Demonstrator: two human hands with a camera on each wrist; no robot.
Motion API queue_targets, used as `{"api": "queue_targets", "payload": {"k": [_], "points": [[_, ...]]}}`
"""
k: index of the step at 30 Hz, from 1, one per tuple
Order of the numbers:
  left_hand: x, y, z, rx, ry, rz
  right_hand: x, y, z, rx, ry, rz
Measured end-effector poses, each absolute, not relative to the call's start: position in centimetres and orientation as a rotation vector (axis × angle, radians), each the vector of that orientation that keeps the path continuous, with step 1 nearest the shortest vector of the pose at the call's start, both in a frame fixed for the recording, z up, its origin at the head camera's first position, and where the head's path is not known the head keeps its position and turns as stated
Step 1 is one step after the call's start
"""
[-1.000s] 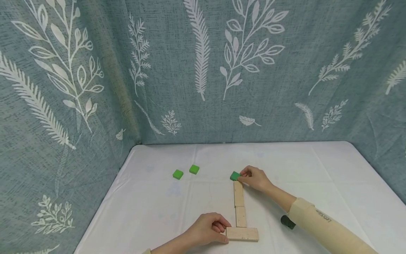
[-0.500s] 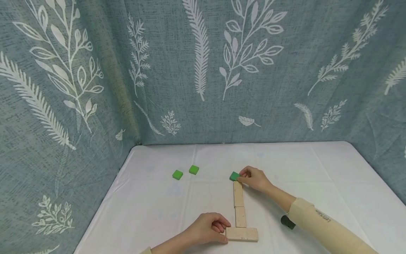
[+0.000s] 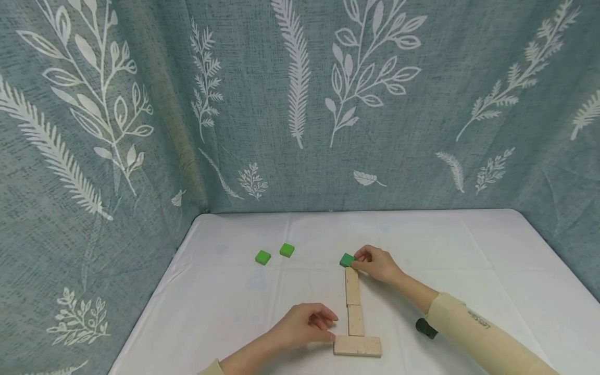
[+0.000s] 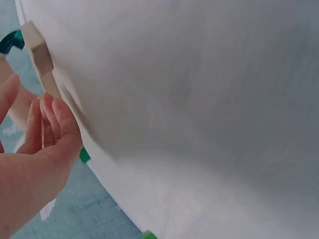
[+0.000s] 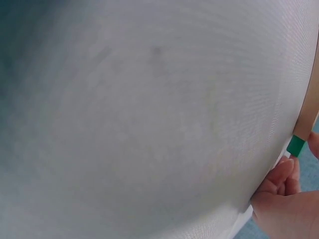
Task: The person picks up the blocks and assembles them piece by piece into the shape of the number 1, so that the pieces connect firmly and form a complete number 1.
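Three green blocks (image 3: 347, 260), apparently three planks (image 3: 352, 286).

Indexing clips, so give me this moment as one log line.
right hand: pinches dark green block | left hand: holds nothing, near crosswise wooden block | two light green blocks: untouched, farther left

I hold the left hand (image 3: 303, 327) near, fingers (image 3: 323, 310) loosely bent, parted from the thumb (image 3: 322, 336); the right forearm (image 3: 417, 292) slants in from near right, the right hand (image 3: 378, 265) farther out, pinching.
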State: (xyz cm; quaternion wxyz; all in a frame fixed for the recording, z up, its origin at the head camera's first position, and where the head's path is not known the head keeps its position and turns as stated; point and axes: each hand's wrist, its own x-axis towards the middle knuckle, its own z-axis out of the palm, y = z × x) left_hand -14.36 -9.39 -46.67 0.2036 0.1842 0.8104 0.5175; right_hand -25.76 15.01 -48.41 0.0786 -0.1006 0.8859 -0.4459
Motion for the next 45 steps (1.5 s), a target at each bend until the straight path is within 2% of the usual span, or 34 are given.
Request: {"api": "queue_targets", "payload": {"k": [25, 45], "points": [[-20.3, -12.3, -46.1, 0.131, 2.384, 1.743, -25.9, 15.1, -48.6, -0.304, 2.657, -1.334], [-23.2, -14.1, -46.5, -0.184, 2.397, 1.894, -25.7, 15.0, -48.3, -0.306, 2.627, -1.36]]}}
